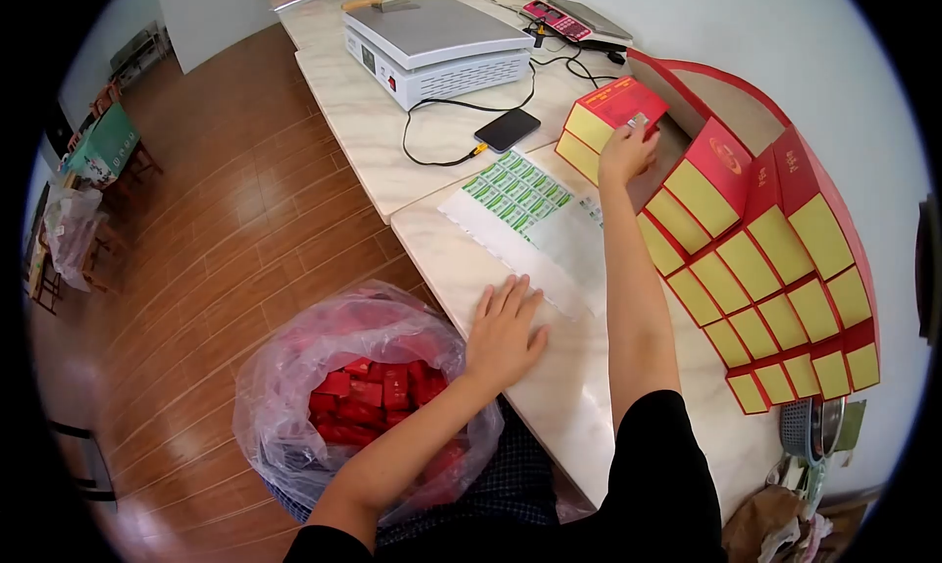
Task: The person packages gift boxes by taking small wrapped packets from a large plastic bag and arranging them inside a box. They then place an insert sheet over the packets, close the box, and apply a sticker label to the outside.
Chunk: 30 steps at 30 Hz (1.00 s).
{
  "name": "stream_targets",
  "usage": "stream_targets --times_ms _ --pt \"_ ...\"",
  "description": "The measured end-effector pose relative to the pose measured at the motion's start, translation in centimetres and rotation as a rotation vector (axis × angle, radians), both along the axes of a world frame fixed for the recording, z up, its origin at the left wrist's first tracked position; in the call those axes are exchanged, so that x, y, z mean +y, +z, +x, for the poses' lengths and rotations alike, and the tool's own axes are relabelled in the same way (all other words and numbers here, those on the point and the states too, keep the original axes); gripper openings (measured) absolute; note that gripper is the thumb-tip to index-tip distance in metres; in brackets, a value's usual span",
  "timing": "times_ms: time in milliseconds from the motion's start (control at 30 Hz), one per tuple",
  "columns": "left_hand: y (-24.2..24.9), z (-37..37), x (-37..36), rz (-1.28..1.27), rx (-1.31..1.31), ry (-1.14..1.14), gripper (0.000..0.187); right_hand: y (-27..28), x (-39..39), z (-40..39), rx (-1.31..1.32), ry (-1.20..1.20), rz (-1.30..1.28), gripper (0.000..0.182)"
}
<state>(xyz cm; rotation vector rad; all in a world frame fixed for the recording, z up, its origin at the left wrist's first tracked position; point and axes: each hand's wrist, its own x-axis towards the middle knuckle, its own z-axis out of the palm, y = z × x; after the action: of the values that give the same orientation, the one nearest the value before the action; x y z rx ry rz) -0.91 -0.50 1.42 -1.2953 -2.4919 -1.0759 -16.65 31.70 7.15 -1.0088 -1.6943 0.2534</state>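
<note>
My left hand lies flat near the table's front edge with its fingers spread, beside a sticker sheet with green-and-white labels and white backing. Farther up, my right hand is closed at a red and yellow box, its fingertips by a small whitish piece too small to identify. Right of that hand stand stacked red boxes with yellow sides. A clear plastic bag full of small red packets rests below my left forearm.
A heating plate device stands at the back, with a black phone and cables before it. A pink-and-grey scale is by the wall. A blue-grey basket sits beyond the boxes at lower right.
</note>
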Motion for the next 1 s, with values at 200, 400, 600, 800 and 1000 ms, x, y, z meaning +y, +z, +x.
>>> stream_targets --times_ms 200,400,600,800,1000 --pt "0.0 0.1 -0.3 0.033 0.009 0.006 0.048 -1.5 -0.5 1.0 -0.298 0.03 0.474 0.044" --pt "0.0 0.0 -0.1 0.013 -0.002 0.0 0.048 0.4 -1.3 1.1 -0.447 -0.038 0.413 0.047" --pt "-0.3 -0.1 -0.1 0.026 -0.032 -0.004 0.047 11.2 -3.4 5.1 -0.407 -0.012 0.638 0.044" --pt "-0.1 0.0 -0.2 0.053 -0.019 0.006 0.046 15.1 6.5 11.0 -0.717 -0.348 0.029 0.059" --pt "-0.3 0.0 -0.5 0.068 -0.039 0.008 0.046 12.8 9.4 11.1 -0.674 -0.181 -0.592 0.115"
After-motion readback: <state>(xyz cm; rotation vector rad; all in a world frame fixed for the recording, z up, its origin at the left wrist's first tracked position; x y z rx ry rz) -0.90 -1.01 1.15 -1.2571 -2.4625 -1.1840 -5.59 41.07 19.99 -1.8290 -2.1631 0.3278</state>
